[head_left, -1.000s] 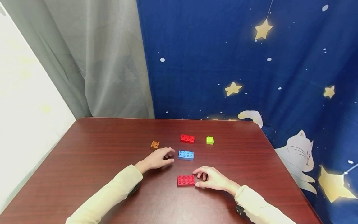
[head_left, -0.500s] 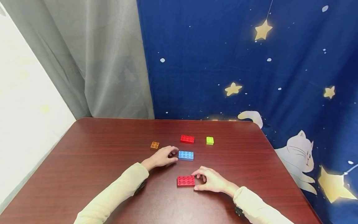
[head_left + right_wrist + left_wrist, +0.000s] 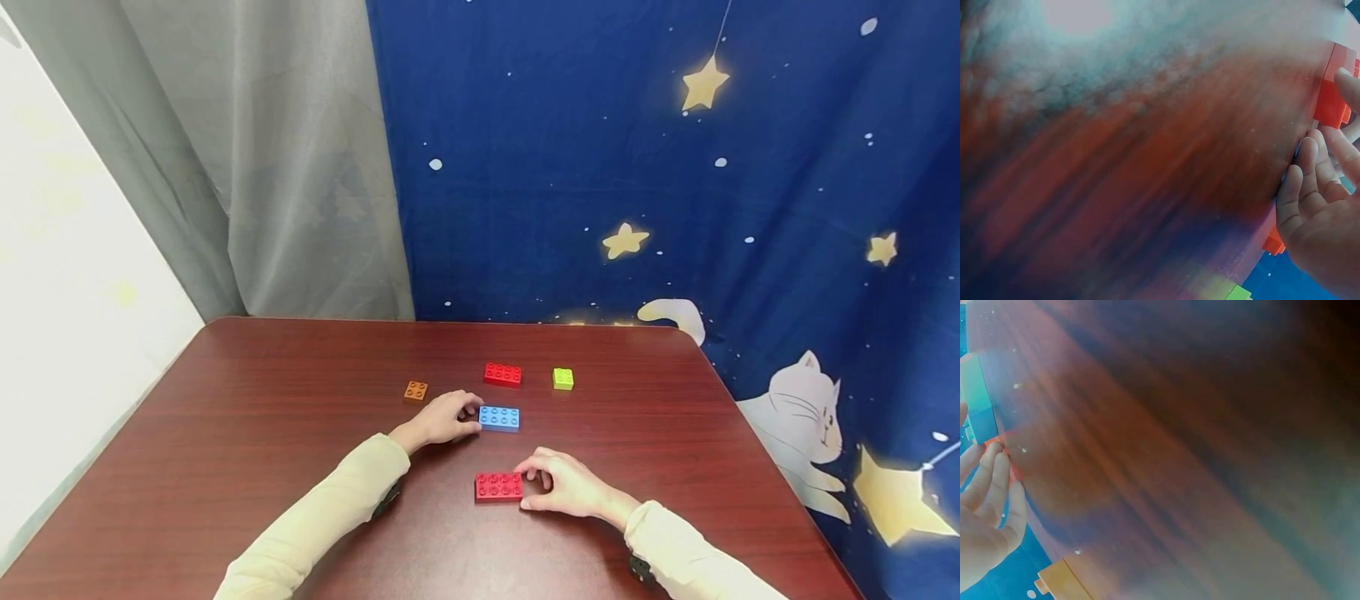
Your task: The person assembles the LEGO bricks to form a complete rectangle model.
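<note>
My left hand (image 3: 450,417) is at the left end of a blue toy building brick (image 3: 499,418), its thumb and fingertips at the two corners. Whether they press on it is unclear. In the left wrist view, that brick's end (image 3: 984,422) shows between thumb and fingers. With curled thumb and index finger, my right hand (image 3: 566,483) pinches the right end of the nearer red brick (image 3: 498,487). The right wrist view shows this red brick (image 3: 1333,87) between thumb and index finger. Both bricks lie flat, studs up, the red one closer to me.
Behind the blue brick lies another red brick (image 3: 502,375). A small lime green brick (image 3: 563,379) is to its right, and a small orange-brown brick (image 3: 416,391) sits by my left hand. All rest on the dark red wooden table (image 3: 285,400), with curtains behind.
My left hand has moved right, up to the end of the blue brick. The right hand has shifted slightly left onto the near red brick's end. The bricks lie where they were.
</note>
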Motion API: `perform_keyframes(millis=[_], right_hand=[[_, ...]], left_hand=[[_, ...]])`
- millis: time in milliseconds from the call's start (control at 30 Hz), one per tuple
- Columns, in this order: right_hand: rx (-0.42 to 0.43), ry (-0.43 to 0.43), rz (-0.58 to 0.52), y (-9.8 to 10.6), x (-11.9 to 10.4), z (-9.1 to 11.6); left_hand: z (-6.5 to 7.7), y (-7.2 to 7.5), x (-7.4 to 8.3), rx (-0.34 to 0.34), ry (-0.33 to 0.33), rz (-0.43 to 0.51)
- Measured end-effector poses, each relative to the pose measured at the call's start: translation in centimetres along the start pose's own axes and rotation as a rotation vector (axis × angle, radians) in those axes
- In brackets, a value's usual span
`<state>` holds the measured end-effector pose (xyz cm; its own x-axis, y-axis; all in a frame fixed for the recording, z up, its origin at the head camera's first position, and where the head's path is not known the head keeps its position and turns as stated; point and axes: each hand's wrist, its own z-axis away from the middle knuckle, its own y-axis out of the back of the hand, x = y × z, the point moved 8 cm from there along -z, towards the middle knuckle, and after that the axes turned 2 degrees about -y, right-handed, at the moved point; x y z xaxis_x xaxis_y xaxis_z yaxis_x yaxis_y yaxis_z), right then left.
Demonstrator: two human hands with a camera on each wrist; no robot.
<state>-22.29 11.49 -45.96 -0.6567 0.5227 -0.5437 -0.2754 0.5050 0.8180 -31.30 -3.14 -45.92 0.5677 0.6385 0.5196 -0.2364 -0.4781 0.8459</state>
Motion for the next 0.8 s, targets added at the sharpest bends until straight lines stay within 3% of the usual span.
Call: perform_keyframes(millis=[400,633,800], right_hand=[[0.018,0.030,-0.003,0.0,0.0,0.0],[0.032,0.054,-0.017,0.2,0.3,0.2],[0.045,0.025,-0.027,0.7,0.9,0.4]], left_hand=[[0.1,0.1,-0.2,0.017,0.022,0.004],[0.4,0.4,0.0,0.038,-0.010,0.028],[0.7,0.4,-0.3,0.040,-0.019,0.044]])
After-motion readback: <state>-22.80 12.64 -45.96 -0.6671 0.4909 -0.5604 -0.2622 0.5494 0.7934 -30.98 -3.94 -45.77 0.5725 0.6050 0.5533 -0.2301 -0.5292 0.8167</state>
